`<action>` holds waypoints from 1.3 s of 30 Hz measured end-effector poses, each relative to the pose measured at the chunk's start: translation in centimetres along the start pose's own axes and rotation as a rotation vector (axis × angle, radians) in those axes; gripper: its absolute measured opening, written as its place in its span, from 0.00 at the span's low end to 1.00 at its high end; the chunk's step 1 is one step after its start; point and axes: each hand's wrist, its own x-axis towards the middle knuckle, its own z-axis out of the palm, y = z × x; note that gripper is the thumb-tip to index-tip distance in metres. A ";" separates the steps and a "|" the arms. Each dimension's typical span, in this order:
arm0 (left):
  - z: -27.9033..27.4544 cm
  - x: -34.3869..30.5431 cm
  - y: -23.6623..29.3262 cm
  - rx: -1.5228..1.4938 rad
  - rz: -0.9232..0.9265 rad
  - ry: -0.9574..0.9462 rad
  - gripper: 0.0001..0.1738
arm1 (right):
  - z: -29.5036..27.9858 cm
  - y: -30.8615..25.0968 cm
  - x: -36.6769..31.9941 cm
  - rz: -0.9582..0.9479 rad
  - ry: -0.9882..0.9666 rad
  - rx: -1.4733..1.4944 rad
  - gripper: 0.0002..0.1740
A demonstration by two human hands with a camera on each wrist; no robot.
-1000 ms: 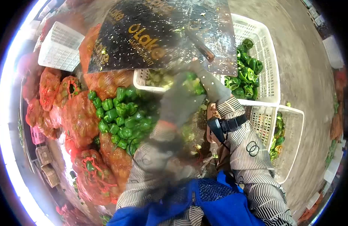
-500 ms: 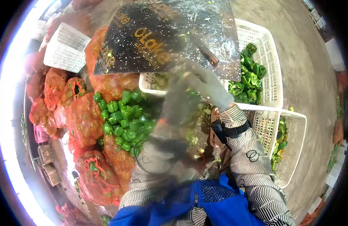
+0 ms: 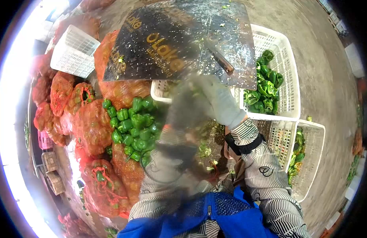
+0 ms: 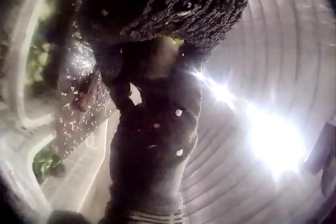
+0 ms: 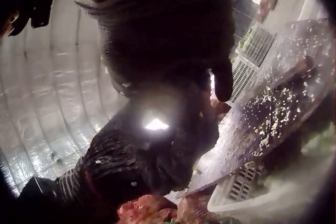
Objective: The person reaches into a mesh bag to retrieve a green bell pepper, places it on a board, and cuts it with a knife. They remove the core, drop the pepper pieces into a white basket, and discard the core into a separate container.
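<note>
In the head view my gloved left hand (image 3: pixel 187 105) is a dark, smeared shape. My right hand (image 3: pixel 221 99), in a light grey glove, bends over its fingertips just below the chopping board (image 3: pixel 146 47). In the left wrist view the textured left glove (image 4: pixel 173 19) and the seed-flecked right glove (image 4: pixel 155 134) meet around a pale yellow-green piece (image 4: pixel 165 58); I cannot tell its kind. The right wrist view has my right hand (image 5: pixel 163 50) dark above the left (image 5: pixel 131 155), their fingers hidden. A knife (image 3: pixel 219 57) lies on the seed-strewn board.
Whole green peppers (image 3: pixel 132 127) are heaped at left beside red mesh sacks (image 3: pixel 92 131). Cut green peppers fill part of a white crate (image 3: pixel 284 75) at right, with another crate (image 3: pixel 316 162) nearer me. A white crate (image 3: pixel 72 51) stands back left.
The right hand has drawn back from the board's edge and closed in over the left hand. The whole head view has shifted slightly down and right. The knife stays on the board.
</note>
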 end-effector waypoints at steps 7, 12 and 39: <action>-1.5 -0.3 -1.6 -0.942 -0.085 -0.112 0.25 | -1.4 -1.0 0.6 -0.069 -0.007 -0.233 0.25; 1.1 -0.7 0.8 -0.619 -0.133 -0.176 0.11 | 0.3 -0.6 0.0 -0.060 0.080 -0.171 0.24; -3.5 1.1 -0.7 0.258 0.328 0.440 0.20 | 0.3 -1.1 1.2 0.404 0.238 0.450 0.19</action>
